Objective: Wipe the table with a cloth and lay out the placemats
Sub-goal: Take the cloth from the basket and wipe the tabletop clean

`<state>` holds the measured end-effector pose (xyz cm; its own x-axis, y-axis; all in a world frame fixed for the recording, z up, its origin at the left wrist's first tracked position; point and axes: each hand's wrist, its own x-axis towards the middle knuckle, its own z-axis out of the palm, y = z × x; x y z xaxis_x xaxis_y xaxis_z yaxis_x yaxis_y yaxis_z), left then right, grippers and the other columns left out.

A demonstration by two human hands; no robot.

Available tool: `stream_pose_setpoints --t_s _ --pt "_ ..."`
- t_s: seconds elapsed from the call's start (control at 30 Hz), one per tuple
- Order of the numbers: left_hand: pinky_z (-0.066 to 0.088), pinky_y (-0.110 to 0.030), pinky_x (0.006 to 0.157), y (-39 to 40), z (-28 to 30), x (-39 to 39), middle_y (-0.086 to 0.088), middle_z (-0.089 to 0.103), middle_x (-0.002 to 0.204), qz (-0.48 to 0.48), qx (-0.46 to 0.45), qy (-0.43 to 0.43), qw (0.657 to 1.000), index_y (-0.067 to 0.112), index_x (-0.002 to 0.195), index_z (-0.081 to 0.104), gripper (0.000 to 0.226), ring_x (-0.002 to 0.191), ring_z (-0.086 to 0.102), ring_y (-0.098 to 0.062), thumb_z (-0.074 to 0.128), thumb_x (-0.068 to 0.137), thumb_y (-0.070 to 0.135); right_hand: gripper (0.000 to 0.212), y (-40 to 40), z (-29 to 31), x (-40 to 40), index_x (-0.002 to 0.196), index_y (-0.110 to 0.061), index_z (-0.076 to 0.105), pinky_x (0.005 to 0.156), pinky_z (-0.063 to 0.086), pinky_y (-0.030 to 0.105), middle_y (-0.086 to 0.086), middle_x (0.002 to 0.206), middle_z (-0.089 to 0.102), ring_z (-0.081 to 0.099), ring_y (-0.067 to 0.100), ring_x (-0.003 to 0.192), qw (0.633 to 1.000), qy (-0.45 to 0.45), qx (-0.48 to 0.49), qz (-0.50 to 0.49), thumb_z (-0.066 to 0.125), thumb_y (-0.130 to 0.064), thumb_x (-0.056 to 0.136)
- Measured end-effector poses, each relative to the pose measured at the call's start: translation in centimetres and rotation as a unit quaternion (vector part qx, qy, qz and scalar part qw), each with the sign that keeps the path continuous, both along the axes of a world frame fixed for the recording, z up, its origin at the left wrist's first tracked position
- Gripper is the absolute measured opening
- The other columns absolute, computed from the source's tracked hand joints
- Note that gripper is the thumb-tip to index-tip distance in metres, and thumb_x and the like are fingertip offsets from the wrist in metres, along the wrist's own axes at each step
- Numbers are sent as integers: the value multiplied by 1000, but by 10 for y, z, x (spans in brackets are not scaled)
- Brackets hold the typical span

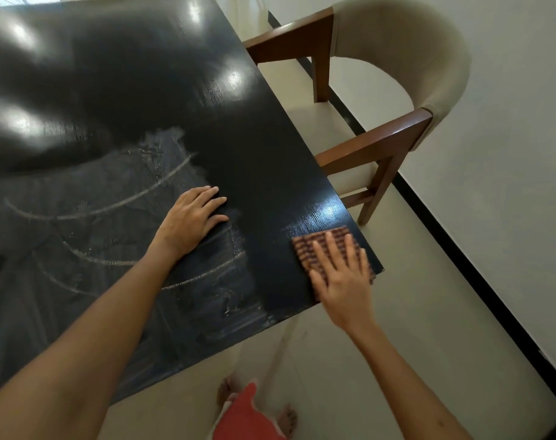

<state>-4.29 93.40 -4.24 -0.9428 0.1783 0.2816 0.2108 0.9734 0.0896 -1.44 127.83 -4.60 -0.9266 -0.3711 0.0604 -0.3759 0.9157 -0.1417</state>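
A black table (137,90) fills the left and middle of the head view, with chalky white streaks and smears across its near half. A brown checked cloth (314,246) lies flat at the table's near right corner. My right hand (343,281) presses on it with straight, spread fingers. My left hand (191,217) rests flat on the tabletop left of the cloth, fingers straight, holding nothing. No placemat is in view.
A wooden armchair (397,90) with beige upholstery stands at the table's right side. A white wall with a black skirting strip (460,258) runs behind it. Beige floor (334,360) lies below the table corner, with my bare feet on it.
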Motion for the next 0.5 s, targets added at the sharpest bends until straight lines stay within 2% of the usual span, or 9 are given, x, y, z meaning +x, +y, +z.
stream_pose_setpoints --t_s 0.1,0.23,0.3,0.4,0.5 --pt "39 -41 106 -1 -2 -1 -13 58 130 4 7 9 1000 7 122 63 52 124 50 -28 39 96 46 58 1 5 -13 149 -30 30 120 -1 43 1 158 25 8 29 149 997 -20 -5 -75 20 -53 97" --pt "42 -42 104 -1 -7 -3 -13 60 127 13 15 28 999 7 118 66 50 121 53 -29 44 95 45 62 -20 2 -9 146 -22 42 119 9 50 7 154 36 17 34 147 990 -18 -25 -135 22 -48 94" --pt "42 -42 103 0 -8 -3 -13 61 127 21 20 34 999 6 116 67 50 121 54 -29 45 94 45 59 -34 3 -2 140 -17 50 116 17 54 10 148 45 27 38 143 991 -8 -42 -123 27 -43 93" --pt "43 -42 103 -1 -8 -3 -13 61 127 31 1 37 999 7 115 67 48 121 54 -29 46 94 45 51 -71 6 18 131 -13 59 110 30 59 10 138 55 41 39 135 996 20 -73 -45 32 -34 93" --pt "43 -45 102 -4 -7 -1 -14 60 129 76 -12 23 997 8 117 66 46 123 53 -31 44 96 42 44 -115 25 11 128 -12 62 115 24 55 10 137 56 41 35 136 984 -50 -159 -66 34 -28 97"
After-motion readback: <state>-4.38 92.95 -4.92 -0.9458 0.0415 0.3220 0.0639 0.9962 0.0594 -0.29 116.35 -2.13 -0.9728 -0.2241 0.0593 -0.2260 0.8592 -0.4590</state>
